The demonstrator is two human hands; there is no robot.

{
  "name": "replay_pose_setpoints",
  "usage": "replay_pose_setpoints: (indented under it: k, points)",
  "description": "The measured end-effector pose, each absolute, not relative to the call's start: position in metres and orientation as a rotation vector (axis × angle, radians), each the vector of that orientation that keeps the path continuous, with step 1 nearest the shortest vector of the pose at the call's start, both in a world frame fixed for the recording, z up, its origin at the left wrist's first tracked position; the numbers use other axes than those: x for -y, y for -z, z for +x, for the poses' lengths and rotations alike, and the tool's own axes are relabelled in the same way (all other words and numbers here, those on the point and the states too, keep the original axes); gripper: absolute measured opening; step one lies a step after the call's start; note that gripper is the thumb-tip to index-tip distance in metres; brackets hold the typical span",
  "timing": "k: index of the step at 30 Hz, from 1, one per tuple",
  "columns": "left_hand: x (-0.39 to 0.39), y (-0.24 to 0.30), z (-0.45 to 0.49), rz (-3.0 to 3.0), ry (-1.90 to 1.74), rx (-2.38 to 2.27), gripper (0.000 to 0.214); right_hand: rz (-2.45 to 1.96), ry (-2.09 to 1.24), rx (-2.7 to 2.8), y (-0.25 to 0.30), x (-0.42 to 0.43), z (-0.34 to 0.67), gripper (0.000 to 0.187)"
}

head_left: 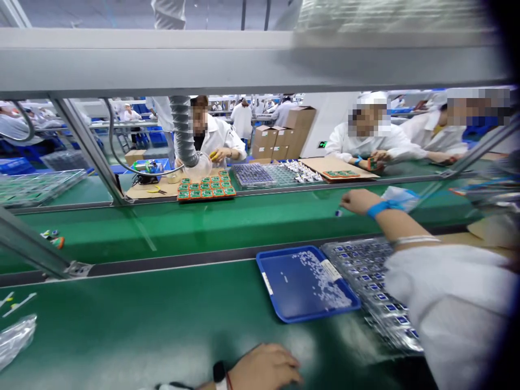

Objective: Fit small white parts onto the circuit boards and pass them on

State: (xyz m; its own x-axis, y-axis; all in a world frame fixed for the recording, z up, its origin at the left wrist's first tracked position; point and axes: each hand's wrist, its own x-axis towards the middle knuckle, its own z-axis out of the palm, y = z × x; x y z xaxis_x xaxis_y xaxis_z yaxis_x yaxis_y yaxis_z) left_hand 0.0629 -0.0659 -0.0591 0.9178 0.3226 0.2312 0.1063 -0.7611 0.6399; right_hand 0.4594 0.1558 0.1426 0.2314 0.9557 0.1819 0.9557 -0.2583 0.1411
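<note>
My right hand [358,200] reaches out over the green conveyor belt [227,222], a blue strap on its wrist and a white sleeve behind it. Its fingers are curled together, and nothing shows in them. A small blue part [338,213] lies on the belt just beside the fingertips. My left hand [264,368] rests flat on the green table [134,319] at the bottom edge, fingers stretched out and holding nothing, a black watch on the wrist. Between the hands sit a blue tray [284,287] strewn with tiny white pieces and a clear blister tray [365,271] of blue parts.
Across the belt, people in white coats work at a bench with an orange tray of green boards [206,187], a grey extraction hose [182,132] and cardboard boxes [284,138]. Slanted metal frame struts [87,146] stand at left. A plastic bag [16,338] lies at near left.
</note>
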Motion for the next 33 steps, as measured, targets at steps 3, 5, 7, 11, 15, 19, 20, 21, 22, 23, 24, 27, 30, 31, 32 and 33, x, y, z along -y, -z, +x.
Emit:
replay_pose_setpoints:
  k: [3, 5, 7, 11, 15, 19, 20, 21, 22, 23, 24, 27, 30, 31, 32, 33]
  points:
    - [0.049, 0.039, 0.053, 2.277, -0.552, -0.390, 0.033, -2.416, 0.273, 2.104, -0.157, -0.204, 0.408, 0.018]
    - [0.041, 0.034, 0.049, 2.211, -0.619, -0.473, 0.030, -2.381, 0.254, 2.167, -0.160, -0.232, 0.371, 0.026]
    - [0.036, 0.033, 0.047, 2.180, -0.651, -0.519, 0.027, -2.327, 0.222, 2.225, -0.158, -0.254, 0.334, 0.031]
    - [0.031, 0.037, 0.048, 2.208, -0.612, -0.510, 0.026, -2.185, 0.135, 2.344, -0.148, -0.279, 0.268, 0.036]
    - [0.031, 0.034, 0.048, 2.224, -0.574, -0.506, 0.025, -2.106, 0.088, 2.402, -0.140, -0.288, 0.229, 0.036]
    - [0.032, 0.029, 0.046, 2.220, -0.555, -0.505, 0.022, -2.117, 0.069, 2.390, -0.135, -0.291, 0.217, 0.031]
    - [0.032, 0.028, 0.046, 2.221, -0.548, -0.503, 0.022, -2.123, 0.064, 2.383, -0.135, -0.291, 0.216, 0.030]
    - [0.032, 0.027, 0.046, 2.222, -0.545, -0.503, 0.022, -2.128, 0.059, 2.376, -0.134, -0.291, 0.215, 0.029]
    - [0.033, 0.026, 0.046, 2.224, -0.544, -0.505, 0.022, -2.133, 0.054, 2.368, -0.133, -0.290, 0.215, 0.028]
    - [0.033, 0.025, 0.046, 2.226, -0.541, -0.509, 0.021, -2.138, 0.051, 2.359, -0.133, -0.290, 0.214, 0.028]
    - [0.033, 0.024, 0.046, 2.229, -0.536, -0.514, 0.021, -2.141, 0.049, 2.349, -0.132, -0.290, 0.213, 0.028]
    - [0.033, 0.023, 0.046, 2.240, -0.518, -0.522, 0.020, -2.144, 0.036, 2.316, -0.129, -0.288, 0.210, 0.030]
    - [0.032, 0.024, 0.046, 2.240, -0.522, -0.514, 0.021, -2.131, 0.016, 2.294, -0.124, -0.287, 0.209, 0.030]
    - [0.032, 0.025, 0.046, 2.236, -0.526, -0.509, 0.021, -2.126, 0.010, 2.288, -0.121, -0.286, 0.209, 0.030]
    - [0.033, 0.026, 0.047, 2.230, -0.530, -0.504, 0.021, -2.122, 0.004, 2.280, -0.118, -0.286, 0.209, 0.029]
    - [0.033, 0.027, 0.047, 2.225, -0.535, -0.501, 0.021, -2.121, -0.002, 2.272, -0.115, -0.286, 0.210, 0.029]
